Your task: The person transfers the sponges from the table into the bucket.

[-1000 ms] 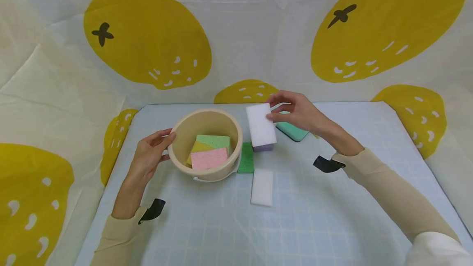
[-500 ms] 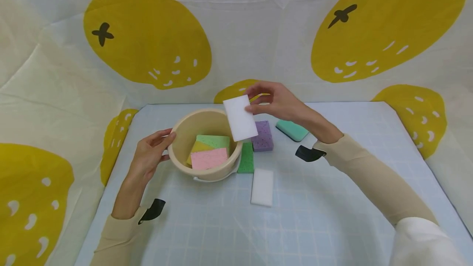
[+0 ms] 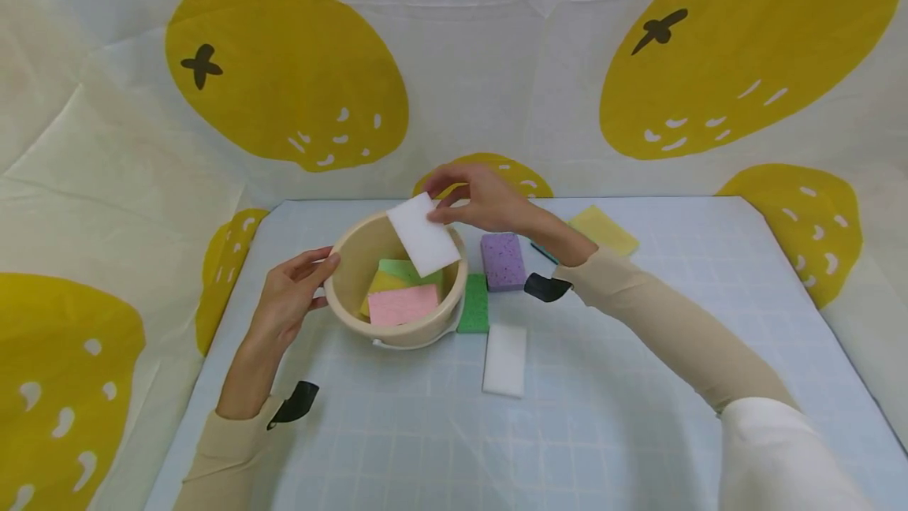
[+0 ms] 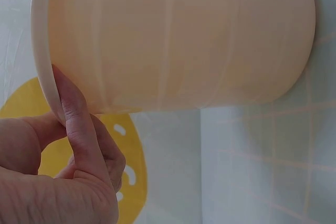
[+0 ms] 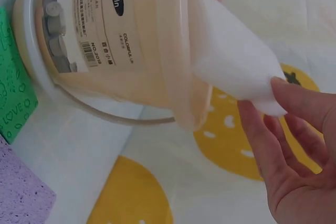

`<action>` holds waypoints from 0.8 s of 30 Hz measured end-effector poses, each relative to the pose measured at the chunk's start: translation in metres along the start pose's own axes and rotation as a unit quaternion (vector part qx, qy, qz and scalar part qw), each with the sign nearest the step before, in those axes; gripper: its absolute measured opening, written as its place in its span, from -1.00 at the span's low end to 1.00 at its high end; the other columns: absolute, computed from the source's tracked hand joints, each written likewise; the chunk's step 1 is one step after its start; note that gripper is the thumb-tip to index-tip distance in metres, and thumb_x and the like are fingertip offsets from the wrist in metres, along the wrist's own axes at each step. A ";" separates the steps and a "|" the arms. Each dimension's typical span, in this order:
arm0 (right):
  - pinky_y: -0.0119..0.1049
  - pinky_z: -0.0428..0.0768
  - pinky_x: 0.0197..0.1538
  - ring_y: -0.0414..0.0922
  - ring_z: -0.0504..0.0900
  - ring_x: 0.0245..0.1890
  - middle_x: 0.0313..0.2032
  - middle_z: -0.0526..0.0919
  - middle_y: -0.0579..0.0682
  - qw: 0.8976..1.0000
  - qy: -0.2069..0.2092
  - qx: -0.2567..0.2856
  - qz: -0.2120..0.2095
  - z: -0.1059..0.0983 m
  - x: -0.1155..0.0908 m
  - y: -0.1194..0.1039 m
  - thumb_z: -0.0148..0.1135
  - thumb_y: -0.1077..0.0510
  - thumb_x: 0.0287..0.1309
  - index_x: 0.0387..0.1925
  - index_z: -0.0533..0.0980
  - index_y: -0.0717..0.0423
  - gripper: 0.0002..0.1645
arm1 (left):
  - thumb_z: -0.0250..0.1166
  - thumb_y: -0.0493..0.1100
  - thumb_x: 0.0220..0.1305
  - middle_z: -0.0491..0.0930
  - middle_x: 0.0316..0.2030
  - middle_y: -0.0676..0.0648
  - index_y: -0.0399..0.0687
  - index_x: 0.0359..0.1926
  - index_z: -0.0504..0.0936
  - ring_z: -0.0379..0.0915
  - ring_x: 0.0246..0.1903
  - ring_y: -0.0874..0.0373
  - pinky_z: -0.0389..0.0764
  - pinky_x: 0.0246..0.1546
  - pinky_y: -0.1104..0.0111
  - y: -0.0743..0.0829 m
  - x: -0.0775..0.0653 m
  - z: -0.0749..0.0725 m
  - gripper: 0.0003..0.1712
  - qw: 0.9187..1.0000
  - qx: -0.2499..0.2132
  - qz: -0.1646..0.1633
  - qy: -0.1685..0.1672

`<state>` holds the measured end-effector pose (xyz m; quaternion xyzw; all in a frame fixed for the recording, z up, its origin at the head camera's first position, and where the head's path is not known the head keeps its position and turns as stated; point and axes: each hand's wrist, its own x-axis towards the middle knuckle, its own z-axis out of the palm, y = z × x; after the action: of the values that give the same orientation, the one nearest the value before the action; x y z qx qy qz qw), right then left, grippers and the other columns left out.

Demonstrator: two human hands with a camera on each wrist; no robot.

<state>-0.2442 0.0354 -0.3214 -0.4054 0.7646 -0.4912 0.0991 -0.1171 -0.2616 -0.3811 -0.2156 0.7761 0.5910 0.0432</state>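
A beige bucket (image 3: 355, 259) stood left of centre on the surface (image 3: 397, 424), where both hands could reach it. The left hand (image 3: 284, 290) pinched its left rim, thumb and fingers closed to the thickness of the plastic, a hold that probably served to steady it. The right hand (image 3: 482, 199) held a white block (image 3: 422, 233) tilted above the bucket's mouth, thumb on one face and fingers on the other, parted only by the block's thickness; gripping the far right end left the near end free over the opening. Whether the block touched the rim could not be told. The white handle (image 3: 414, 347) hung low on the near side, presumably to keep the mouth unobstructed. Counts: two white blocks in all, one held and a second white block (image 3: 505, 361) lying to the near right of the bucket; three sponges visible inside, a pink sponge (image 3: 403, 306) nearest, a yellow sponge (image 3: 384, 282) behind it and a light green sponge (image 3: 404, 267) farthest; one dark green sponge (image 3: 474, 306) just beside the bucket's right side; one purple sponge (image 3: 503, 262) to its far right; one yellow piece (image 3: 605, 229) farther right; and one dark-edged piece (image 3: 545, 251), mostly hidden by the right forearm.
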 end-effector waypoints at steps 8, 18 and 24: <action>-0.27 0.69 0.05 0.02 0.66 -0.02 -0.03 0.67 0.15 0.998 -0.020 -0.058 -0.021 0.021 0.018 0.002 0.45 0.35 0.19 0.05 0.58 0.34 -0.61 | 0.35 0.27 0.33 0.52 0.27 -0.16 -0.03 0.42 0.47 0.55 -0.14 0.23 0.71 -0.20 0.45 0.000 0.001 0.000 -0.21 1.000 0.000 0.005 0.001; -0.26 0.68 0.05 0.05 0.69 -0.06 -0.01 0.69 0.18 0.989 -0.070 -0.129 -0.027 0.037 0.027 0.003 0.39 0.40 0.23 0.06 0.58 0.33 -0.64 | 0.35 0.26 0.33 0.54 0.24 -0.15 -0.03 0.41 0.49 0.55 -0.14 0.22 0.71 -0.20 0.44 -0.001 0.001 0.000 -0.23 1.000 0.000 0.005 0.002; -0.32 0.63 0.09 0.02 0.64 -0.03 0.07 0.68 0.17 0.975 -0.102 -0.197 -0.013 0.051 0.031 0.002 0.34 0.38 0.29 0.13 0.59 0.32 -0.62 | 0.35 0.27 0.33 0.54 0.26 -0.16 -0.02 0.41 0.49 0.55 -0.12 0.21 0.71 -0.19 0.44 -0.001 0.000 0.000 -0.22 1.000 0.000 0.004 0.001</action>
<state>-0.2374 -0.0212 -0.3409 -0.4748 0.8268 -0.2885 0.0884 -0.1170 -0.2617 -0.3823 -0.2131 0.7771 0.5909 0.0398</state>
